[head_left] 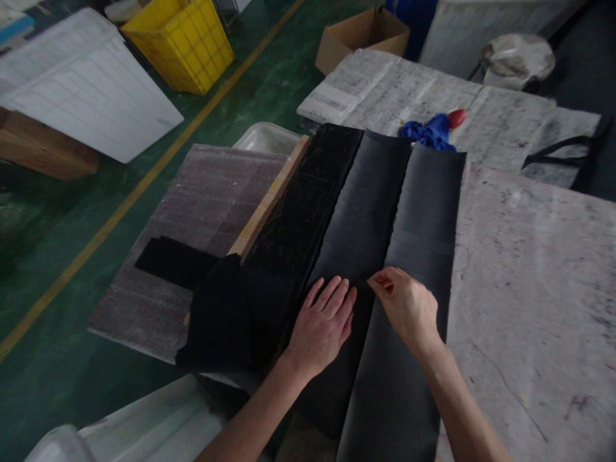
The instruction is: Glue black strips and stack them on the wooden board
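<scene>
Long black strips of sheet material lie side by side in front of me. My left hand (323, 324) rests flat on the middle black strip (363, 199), fingers stretched out. Close to its fingertips, my right hand (407, 308) is closed in a pinch at the seam between the middle strip and the right black strip (426, 212). Whatever is between its finger and thumb is too small to make out. Left of these lies a stack of darker black strips (308, 199), beside a wooden bar (269, 205). A folded black piece (216, 321) hangs over the near left side.
A worn pale board (534, 289) spreads to the right, with a blue cloth (428, 131) and a red object (457, 118) behind the strips. A brown board (212, 192) is at left. Beyond stand a yellow crate (183, 48), a white bin (91, 83) and a cardboard box (360, 38).
</scene>
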`<action>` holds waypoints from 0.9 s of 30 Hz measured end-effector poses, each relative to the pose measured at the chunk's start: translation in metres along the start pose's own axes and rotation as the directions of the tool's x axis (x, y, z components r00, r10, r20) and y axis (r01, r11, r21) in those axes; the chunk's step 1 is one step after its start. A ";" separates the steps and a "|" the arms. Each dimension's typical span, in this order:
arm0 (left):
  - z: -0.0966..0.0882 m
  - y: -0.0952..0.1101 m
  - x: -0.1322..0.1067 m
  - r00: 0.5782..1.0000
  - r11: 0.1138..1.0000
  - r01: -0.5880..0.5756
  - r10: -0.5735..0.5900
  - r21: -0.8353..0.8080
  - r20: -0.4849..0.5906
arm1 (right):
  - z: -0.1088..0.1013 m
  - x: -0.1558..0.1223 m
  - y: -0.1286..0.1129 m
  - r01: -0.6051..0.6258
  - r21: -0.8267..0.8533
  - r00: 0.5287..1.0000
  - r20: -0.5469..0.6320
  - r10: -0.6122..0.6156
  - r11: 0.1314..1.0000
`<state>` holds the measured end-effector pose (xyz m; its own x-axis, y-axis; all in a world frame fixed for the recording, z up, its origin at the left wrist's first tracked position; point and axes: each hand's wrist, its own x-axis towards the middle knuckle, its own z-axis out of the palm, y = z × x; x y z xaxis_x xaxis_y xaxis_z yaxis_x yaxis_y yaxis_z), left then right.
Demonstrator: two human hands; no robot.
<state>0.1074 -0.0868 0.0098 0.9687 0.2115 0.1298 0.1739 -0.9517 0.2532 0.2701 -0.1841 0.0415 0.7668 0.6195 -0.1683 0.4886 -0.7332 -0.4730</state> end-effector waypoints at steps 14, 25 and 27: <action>0.002 0.003 -0.009 0.999 1.000 0.004 -0.003 0.015 -0.046 | -0.001 0.002 0.001 -0.021 0.015 0.999 0.028 0.020 1.000; 0.003 0.002 -0.012 0.993 0.999 -0.034 0.037 0.029 -0.109 | 0.001 0.000 0.002 -0.012 0.015 1.000 0.012 0.012 1.000; 0.002 0.003 -0.013 0.994 0.999 -0.025 0.028 0.026 -0.102 | 0.000 0.001 0.002 -0.022 0.013 1.000 0.019 0.022 1.000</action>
<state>0.0957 -0.0930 0.0065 0.9500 0.2067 0.2342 0.1539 -0.9622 0.2249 0.2713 -0.1849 0.0403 0.7693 0.6085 -0.1948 0.4660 -0.7429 -0.4805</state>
